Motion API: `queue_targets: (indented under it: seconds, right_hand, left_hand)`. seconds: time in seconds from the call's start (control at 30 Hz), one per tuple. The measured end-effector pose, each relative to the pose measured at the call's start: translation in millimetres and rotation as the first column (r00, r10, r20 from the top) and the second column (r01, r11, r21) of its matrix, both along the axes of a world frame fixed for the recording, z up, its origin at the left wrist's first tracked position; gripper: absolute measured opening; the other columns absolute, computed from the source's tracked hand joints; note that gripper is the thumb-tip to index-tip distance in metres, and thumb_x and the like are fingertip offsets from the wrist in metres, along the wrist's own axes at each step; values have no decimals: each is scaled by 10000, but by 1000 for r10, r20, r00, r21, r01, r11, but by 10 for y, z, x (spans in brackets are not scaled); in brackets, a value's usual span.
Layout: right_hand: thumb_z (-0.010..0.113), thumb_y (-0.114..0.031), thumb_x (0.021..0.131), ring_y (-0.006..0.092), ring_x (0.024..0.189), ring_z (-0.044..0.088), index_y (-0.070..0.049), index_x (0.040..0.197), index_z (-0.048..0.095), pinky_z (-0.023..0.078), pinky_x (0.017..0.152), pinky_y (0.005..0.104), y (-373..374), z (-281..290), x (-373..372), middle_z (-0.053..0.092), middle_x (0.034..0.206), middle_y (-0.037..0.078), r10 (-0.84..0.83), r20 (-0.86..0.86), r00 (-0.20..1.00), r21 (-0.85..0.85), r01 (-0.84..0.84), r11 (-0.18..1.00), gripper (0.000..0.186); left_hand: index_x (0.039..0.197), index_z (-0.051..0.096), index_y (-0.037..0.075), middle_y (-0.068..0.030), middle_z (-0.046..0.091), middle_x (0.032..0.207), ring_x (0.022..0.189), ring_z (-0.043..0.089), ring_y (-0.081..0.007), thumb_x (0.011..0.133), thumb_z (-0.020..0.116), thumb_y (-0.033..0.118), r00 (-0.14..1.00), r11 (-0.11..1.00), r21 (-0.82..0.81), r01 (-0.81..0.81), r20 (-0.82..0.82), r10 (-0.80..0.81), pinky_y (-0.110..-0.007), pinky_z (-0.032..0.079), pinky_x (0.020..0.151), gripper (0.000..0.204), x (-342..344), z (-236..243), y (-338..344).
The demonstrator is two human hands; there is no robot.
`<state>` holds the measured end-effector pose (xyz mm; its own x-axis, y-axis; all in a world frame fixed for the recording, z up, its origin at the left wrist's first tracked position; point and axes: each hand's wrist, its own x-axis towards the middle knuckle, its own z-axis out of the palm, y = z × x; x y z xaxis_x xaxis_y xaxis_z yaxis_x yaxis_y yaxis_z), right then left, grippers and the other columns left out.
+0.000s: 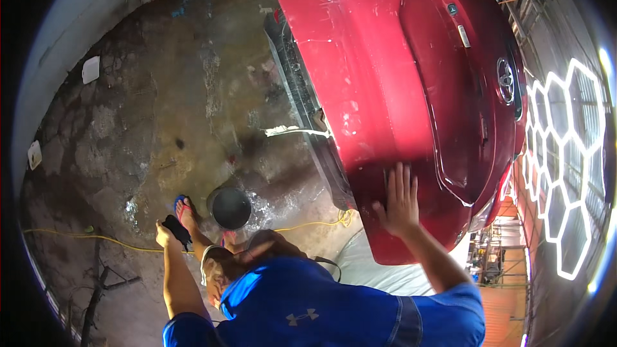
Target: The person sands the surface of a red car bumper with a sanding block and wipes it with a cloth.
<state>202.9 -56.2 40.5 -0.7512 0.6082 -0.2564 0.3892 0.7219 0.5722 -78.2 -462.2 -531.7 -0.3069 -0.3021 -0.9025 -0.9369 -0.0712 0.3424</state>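
A red car's rear end (385,90) fills the upper right, its painted bumper wet and streaked with whitish residue. My right hand (400,204) lies flat on the bumper's near part, fingers extended and thumb apart. Beside its fingers shows a small dark edge (387,176); whether this is a thin pad under the hand or a shadow, I cannot tell. Low at the left, my left hand (165,234) is closed around a black cloth (177,231) that hangs away from the car, above the floor near my sandalled foot.
A dark bucket (230,208) stands by my feet on the wet, stained concrete floor. A yellow cord (116,239) runs across it. From the bumper's lower edge a whitish strip (286,130) sticks out. Hexagonal lights (572,154) glow at the right.
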Motion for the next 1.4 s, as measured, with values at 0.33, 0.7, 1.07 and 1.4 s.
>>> queue_targets:
  seconds: [0.33,0.7,1.07,1.4]
  right_hand:
    - [379,-681,1065,323,1654,160,-21,1691,252,46,1345,522,1307,29,-2758,241,1766,189,470,-54,881,234,-447,863,918]
    - [490,-556,1035,526,1615,144,90,1640,255,67,1279,691,-645,-565,1638,198,1725,337,-83,-162,983,31,89,996,915]
    - [512,-550,1012,612,1585,111,169,1609,217,101,1274,694,-655,-531,919,150,1697,421,-185,-213,959,-105,166,980,980]
    - [659,-492,976,351,1616,272,33,1562,463,188,1339,477,1854,559,-2962,385,1688,229,382,-276,882,103,-368,924,811]
  left_hand:
    - [1084,742,100,-92,766,1009,856,729,-280,980,661,640,994,619,781,-87,113,-3,-441,603,817,556,-265,735,740]
    - [1190,745,111,-120,695,1105,1043,649,-337,766,901,446,-603,485,-489,726,-791,105,-444,543,922,563,-292,4865,3730]
    - [646,552,218,-8,546,714,695,566,-245,846,778,420,-906,818,-393,420,-229,355,-401,467,588,363,-340,5436,5235]
    - [1168,754,-42,-301,749,1132,1118,714,-461,869,735,592,-42,560,-593,578,-707,-706,-497,557,994,701,-1995,3270,3845]
